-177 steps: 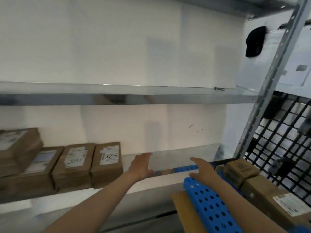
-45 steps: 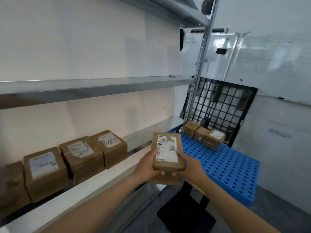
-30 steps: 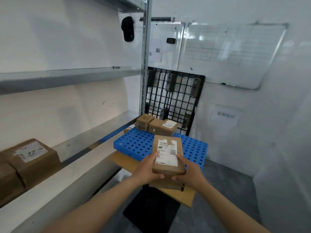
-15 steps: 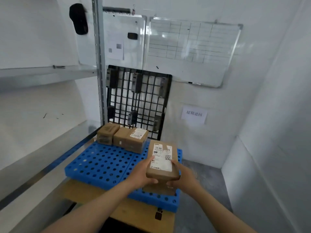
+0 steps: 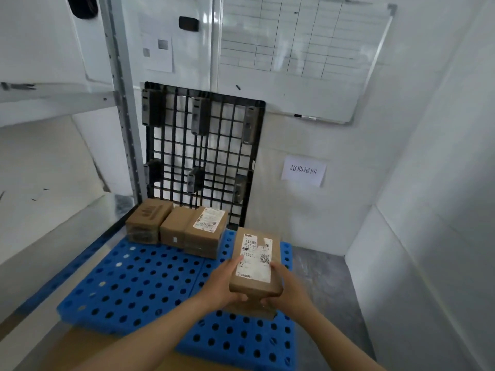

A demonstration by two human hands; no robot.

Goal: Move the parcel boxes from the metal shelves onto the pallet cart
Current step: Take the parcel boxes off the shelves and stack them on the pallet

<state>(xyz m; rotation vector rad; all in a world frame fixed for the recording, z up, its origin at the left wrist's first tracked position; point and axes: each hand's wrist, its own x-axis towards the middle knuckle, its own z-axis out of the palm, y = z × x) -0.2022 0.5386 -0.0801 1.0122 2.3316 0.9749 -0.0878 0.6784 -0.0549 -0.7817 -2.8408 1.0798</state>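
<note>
Fingers (image 5: 239, 297) of left hand (image 5: 222, 286) and right hand (image 5: 288, 289) clamped brown cardboard parcel box with white label (image 5: 255, 263), now carried off shelves, hovering over blue perforated plastic pallet cart (image 5: 150, 279) beside three placed boxes (image 5: 176, 227); set-down looked next.

Single head-worn wide view, angled forward and down, close over the blue pallet cart (image 5: 139, 285) toward the wall corner
</note>
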